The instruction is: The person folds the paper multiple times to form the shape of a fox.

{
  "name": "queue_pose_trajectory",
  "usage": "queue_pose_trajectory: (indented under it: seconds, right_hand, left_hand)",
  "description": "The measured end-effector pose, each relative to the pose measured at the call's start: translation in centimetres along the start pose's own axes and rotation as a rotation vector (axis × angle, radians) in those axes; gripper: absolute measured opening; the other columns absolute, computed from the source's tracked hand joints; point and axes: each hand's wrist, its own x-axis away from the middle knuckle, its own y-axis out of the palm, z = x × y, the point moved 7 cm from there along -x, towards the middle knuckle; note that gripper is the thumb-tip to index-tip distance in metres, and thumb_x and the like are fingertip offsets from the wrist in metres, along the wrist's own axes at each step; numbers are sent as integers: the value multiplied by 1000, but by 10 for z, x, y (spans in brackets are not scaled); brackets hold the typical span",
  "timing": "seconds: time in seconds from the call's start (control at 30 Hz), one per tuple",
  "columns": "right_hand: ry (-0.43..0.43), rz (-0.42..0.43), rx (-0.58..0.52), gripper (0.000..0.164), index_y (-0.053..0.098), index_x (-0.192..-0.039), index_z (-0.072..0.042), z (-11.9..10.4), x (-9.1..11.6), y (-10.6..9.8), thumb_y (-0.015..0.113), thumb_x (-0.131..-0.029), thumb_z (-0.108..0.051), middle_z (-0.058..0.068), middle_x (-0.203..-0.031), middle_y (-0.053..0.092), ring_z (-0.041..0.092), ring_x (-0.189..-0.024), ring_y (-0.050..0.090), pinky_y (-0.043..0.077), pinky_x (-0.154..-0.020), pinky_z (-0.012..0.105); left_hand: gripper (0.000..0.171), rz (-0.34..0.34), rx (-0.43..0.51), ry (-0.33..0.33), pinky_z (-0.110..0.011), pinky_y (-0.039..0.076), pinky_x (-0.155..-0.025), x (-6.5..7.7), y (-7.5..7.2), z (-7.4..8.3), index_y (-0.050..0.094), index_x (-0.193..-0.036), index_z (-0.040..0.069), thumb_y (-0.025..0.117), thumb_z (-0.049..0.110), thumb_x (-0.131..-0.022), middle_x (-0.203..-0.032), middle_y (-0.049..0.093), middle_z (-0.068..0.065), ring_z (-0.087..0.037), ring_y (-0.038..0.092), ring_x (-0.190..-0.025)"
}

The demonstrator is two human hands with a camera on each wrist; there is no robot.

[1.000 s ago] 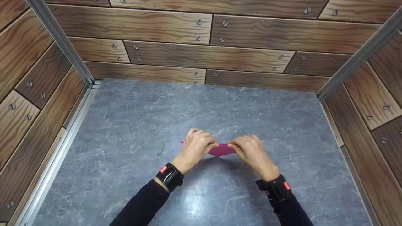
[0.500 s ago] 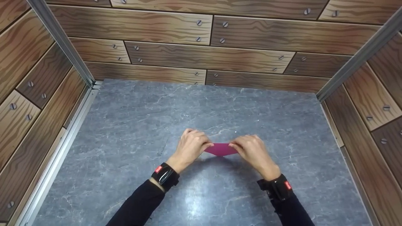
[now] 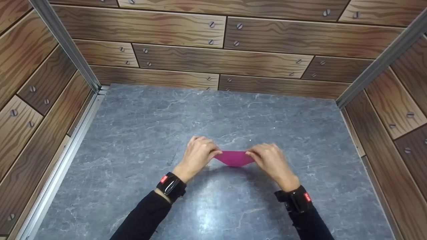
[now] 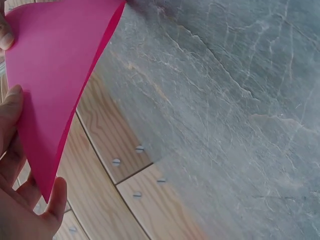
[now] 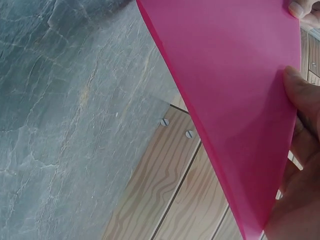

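A magenta sheet of paper (image 3: 234, 158), doubled into a triangle, hangs between both hands above the grey surface. My left hand (image 3: 199, 152) pinches its straight upper edge near the left, thumb on the near face. On the opposite side my right hand (image 3: 269, 160) grips the same edge between thumb and fingers. In the left wrist view a narrow corner of the paper (image 4: 55, 80) reaches down among the left fingers. The right wrist view shows the other corner of the paper (image 5: 230, 85) tapering beside the right palm. Its lowest point dips close over the surface.
A grey marbled tabletop (image 3: 150, 116) spreads under the hands. Wood-print panels (image 3: 173, 56) wall it in at the back and both sides, with metal posts (image 3: 71, 46) at the back corners. Black wrist straps (image 3: 171, 186) sit on both forearms.
My left hand has slid leftward along the upper edge, widening the gap between the hands and baring more paper. The left corner no longer shows past that hand. The right hand has barely shifted.
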Motion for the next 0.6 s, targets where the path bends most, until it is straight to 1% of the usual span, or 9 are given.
queue_pose_trajectory:
  seconds: [0.13,0.27,0.33,0.47,0.6]
  right_hand:
    - [5,-4,7,7,80,-93,-12,0,0,1,82,-88,-16,2,-86,77,18,-75,72,55,-74,39]
    - [8,-11,-2,7,79,-94,-11,1,0,2,81,-89,-16,2,-87,78,18,-76,72,55,-74,39]
    - [16,-8,-9,8,79,-95,-11,3,1,1,82,-88,-14,3,-87,77,19,-76,72,56,-75,40]
    - [35,6,-2,8,79,-94,-10,8,2,-2,83,-86,-11,4,-88,78,21,-78,73,56,-79,44]
    - [39,1,15,7,79,-94,-10,10,3,-3,82,-87,-12,4,-88,78,22,-79,73,57,-81,45]
  left_hand:
    - [16,7,1,1,-42,54,-91,0,-2,-1,80,-88,16,80,32,-87,-83,76,4,-16,70,-84]
    - [17,-11,-3,-7,-42,54,-92,1,-2,-4,81,-89,16,79,33,-88,-85,77,3,-16,71,-86]
    - [16,-16,-2,-19,-40,53,-90,2,-3,-7,81,-89,17,79,32,-88,-85,77,4,-16,70,-85]
    - [16,-6,-13,-45,-37,53,-83,4,-8,-13,80,-87,17,80,33,-88,-82,75,4,-17,70,-83]
    - [17,-5,-25,-51,-36,52,-81,5,-11,-18,81,-87,17,80,33,-87,-81,75,4,-16,70,-82]
